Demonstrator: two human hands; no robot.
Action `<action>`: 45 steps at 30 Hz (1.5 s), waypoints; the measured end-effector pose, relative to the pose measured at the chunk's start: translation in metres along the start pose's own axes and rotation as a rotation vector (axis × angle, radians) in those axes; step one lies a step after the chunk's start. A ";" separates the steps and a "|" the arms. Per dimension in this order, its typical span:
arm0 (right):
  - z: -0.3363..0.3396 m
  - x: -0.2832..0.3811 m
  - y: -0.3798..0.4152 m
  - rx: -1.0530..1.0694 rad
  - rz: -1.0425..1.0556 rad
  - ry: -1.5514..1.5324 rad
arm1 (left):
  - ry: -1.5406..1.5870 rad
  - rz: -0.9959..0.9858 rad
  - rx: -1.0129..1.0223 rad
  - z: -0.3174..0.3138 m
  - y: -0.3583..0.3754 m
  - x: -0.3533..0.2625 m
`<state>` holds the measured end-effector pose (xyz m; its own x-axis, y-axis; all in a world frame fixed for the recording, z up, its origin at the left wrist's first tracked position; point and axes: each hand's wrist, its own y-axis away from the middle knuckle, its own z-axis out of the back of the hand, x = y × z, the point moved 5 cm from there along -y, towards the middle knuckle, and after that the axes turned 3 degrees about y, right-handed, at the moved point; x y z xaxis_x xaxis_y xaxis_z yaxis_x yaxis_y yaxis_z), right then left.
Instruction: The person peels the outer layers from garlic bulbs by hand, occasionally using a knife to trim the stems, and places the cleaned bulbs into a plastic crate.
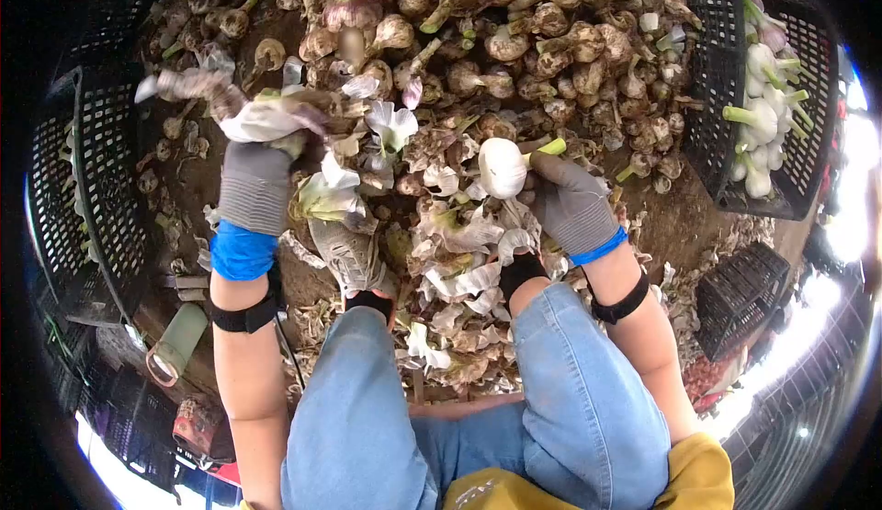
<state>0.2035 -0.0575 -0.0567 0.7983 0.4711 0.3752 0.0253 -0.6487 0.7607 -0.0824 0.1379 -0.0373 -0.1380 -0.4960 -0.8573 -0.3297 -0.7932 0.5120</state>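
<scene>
My right hand (571, 199), in a grey glove with a blue cuff, grips a clean white garlic bulb (503, 168) by its short green stem. Over on the left, my left hand (255, 179) wears a matching glove, and its fingers are closed on loose garlic skin (266, 120). Motion blurs the far end of that skin, and the fingertips are covered by it. Between the hands and around my shoes lie torn papery husks (459, 225). Just beyond them rises a big heap of dirty, unpeeled garlic bulbs (579, 41).
A black plastic crate (703, 78) at the right holds several white bulbs (761, 119) with green stems. Another black crate (103, 179) stands at the left. A smaller black crate (742, 297) sits lower right, and a pale green cylinder (179, 340) lies lower left.
</scene>
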 end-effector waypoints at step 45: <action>-0.110 0.036 0.043 -0.057 0.452 1.738 | -0.292 0.081 0.415 -0.133 0.064 -0.024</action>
<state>0.1671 -0.0028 0.0471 -0.7460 0.3292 0.5789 -0.0413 -0.8904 0.4532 0.0235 0.0518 0.0233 -0.4140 -0.3840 -0.8253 -0.6418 -0.5199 0.5638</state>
